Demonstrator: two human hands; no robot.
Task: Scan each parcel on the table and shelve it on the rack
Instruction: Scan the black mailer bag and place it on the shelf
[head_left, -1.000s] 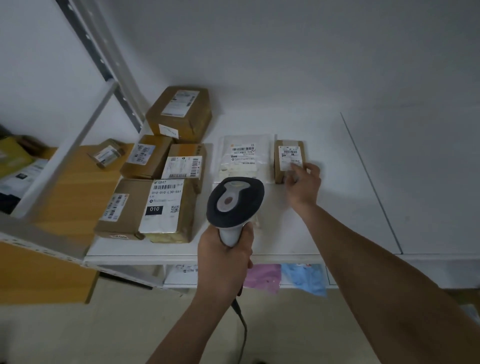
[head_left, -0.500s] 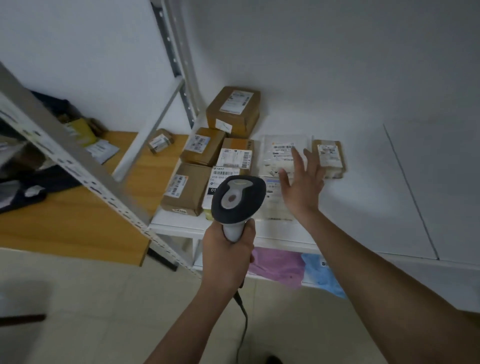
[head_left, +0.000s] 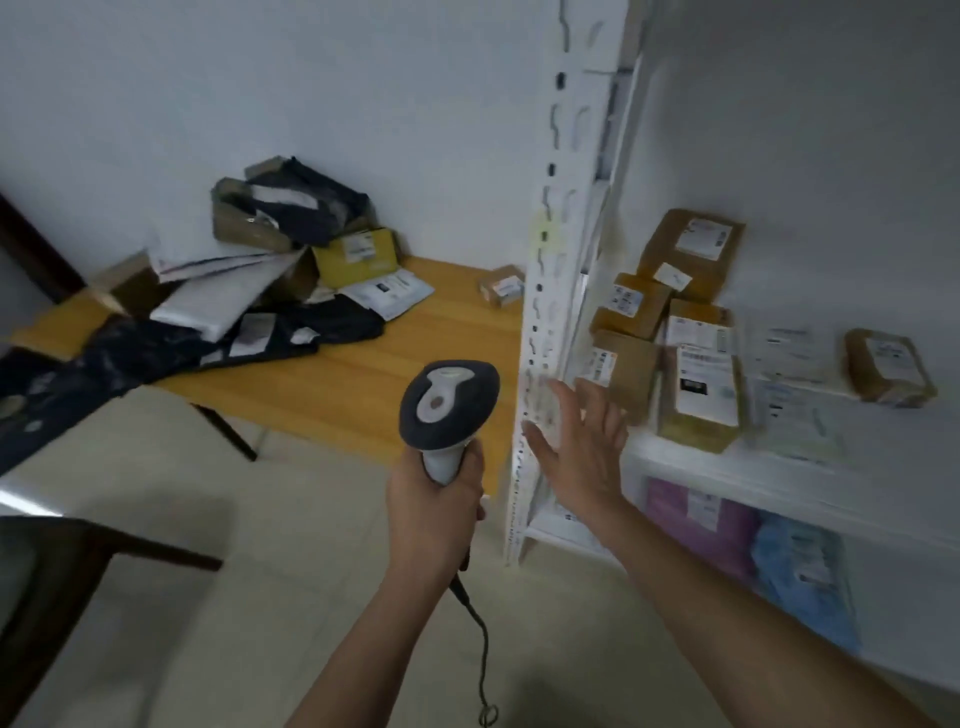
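Note:
My left hand (head_left: 434, 506) grips the handle of a grey and white barcode scanner (head_left: 448, 402), held upright in the middle of the view. Just right of it my right hand (head_left: 582, 447) hangs in the air with fingers spread, holding nothing, in front of the white rack post (head_left: 543, 291). On the white rack shelf (head_left: 727, 467) lie several brown boxes (head_left: 691, 249) and a small brown parcel (head_left: 888, 366) further right. The wooden table (head_left: 363, 374) on the left carries a pile of parcels: black bags (head_left: 306, 200), white mailers (head_left: 218, 296), a yellow box (head_left: 358, 254) and one small brown box (head_left: 501, 286).
A lower rack shelf holds a pink bag (head_left: 691, 514) and a blue bag (head_left: 800, 571). The scanner's cable (head_left: 480, 639) dangles toward the tiled floor. Dark furniture edges (head_left: 78, 561) stand at the lower left. White flat packets (head_left: 795, 364) lie on the shelf.
My right hand has let go of the small brown parcel on the shelf and drawn back, open. My view has swung left, bringing the table's parcel pile into sight.

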